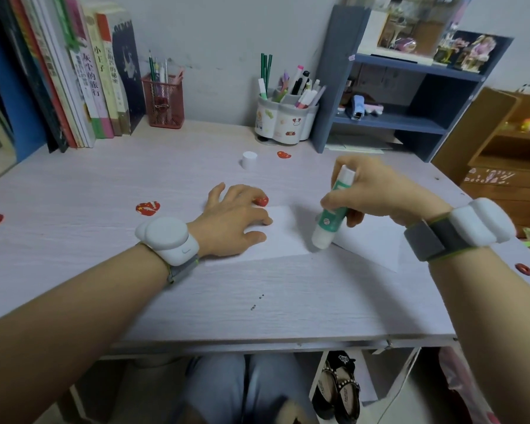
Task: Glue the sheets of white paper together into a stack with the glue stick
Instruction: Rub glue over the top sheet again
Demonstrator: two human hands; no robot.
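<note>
A white sheet of paper (283, 237) lies flat on the desk in the middle. My left hand (231, 220) rests on its left part with spread fingers, pressing it down. My right hand (377, 194) grips a green-and-white glue stick (331, 214), tilted, its lower tip touching the sheet's right edge. A second white sheet (371, 244) lies to the right, partly under my right hand and wrist. The glue stick's white cap (249, 160) stands on the desk behind the sheets.
Books (83, 81) and a red mesh pen holder (163, 101) stand at the back left. A white pen pot (285, 116) and a blue shelf unit (404, 96) stand at the back right. Red stickers (147, 208) dot the desk (196, 301).
</note>
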